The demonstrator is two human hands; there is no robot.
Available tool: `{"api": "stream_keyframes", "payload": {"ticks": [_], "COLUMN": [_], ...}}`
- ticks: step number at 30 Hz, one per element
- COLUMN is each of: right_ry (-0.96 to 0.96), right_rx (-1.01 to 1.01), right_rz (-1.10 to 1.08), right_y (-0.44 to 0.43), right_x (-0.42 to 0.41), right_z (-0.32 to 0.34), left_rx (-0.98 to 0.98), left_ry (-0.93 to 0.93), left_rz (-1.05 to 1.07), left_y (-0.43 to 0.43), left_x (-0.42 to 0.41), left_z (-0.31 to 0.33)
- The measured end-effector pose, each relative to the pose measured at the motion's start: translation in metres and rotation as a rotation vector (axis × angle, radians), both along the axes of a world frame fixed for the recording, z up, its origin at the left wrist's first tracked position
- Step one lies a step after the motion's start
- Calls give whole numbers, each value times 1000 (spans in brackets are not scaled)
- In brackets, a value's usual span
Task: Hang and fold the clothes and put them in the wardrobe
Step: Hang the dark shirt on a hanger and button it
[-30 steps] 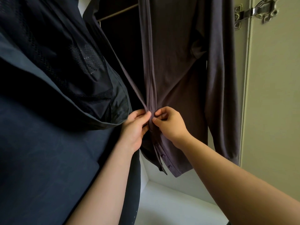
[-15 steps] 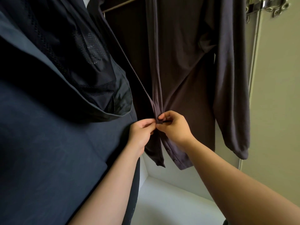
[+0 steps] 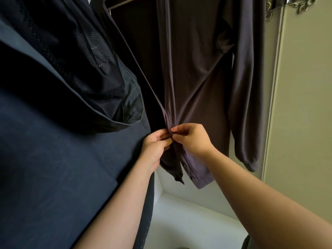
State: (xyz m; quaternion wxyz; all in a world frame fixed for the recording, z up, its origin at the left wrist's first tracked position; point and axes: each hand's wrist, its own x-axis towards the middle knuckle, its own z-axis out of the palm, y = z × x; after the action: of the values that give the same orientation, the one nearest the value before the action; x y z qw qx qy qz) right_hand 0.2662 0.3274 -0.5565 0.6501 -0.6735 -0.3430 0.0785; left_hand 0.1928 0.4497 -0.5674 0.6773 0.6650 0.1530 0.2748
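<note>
One cardigan [image 3: 197, 78]: grey-purple and long-sleeved, hanging inside the wardrobe. Its two front edges are drawn together at mid-height, and the front falls apart below that point.
Left hand [image 3: 155, 146]: fingers curled, pinching the front edge nearer the jacket where the two edges meet.
Right hand [image 3: 192, 139]: thumb and fingers pinching the other front edge, with fingertips touching those of the left hand.
Buttons [image 3: 185, 165]: small, the cardigan's own colour, in a row on the placket just below the right hand. Whether the one under the fingers is fastened cannot be told.
Sleeve [image 3: 249, 105]: hangs straight down near the door, its cuff lower than both hands.
Jacket [image 3: 53, 159]: dark navy, hanging just beside the cardigan and touching the left forearm. A mesh lining [image 3: 93, 44] shows in its upper part.
Rail [image 3: 122, 3]: thin pale bar at the top, behind the garments.
Door [image 3: 305, 123]: pale and open, with a metal hinge [image 3: 291, 4] at its upper edge.
Floor [image 3: 188, 221]: white wardrobe base beneath the cardigan's hem.
</note>
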Motion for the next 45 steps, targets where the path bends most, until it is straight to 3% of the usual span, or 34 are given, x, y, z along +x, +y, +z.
{"api": "stream_keyframes", "payload": {"ticks": [3,12,18,45], "right_ry": [-15,-117,-92,-103], "right_rx": [-6,-101,-87,-9], "right_rz": [22,-122,-88,-30], "right_y": [1,2,5,9], "right_x": [-1,5,6,-2], "right_z": [0,-13,-15,-16], "left_rx": [-77,14,-113,-46], "left_ry": [-19,37,-41,-32], "left_rz": [10,296,197,159], "left_y": [0,8,5,-4], "left_x": [0,-5,-11,-23], "left_z": [1,-9,-7,0]}}
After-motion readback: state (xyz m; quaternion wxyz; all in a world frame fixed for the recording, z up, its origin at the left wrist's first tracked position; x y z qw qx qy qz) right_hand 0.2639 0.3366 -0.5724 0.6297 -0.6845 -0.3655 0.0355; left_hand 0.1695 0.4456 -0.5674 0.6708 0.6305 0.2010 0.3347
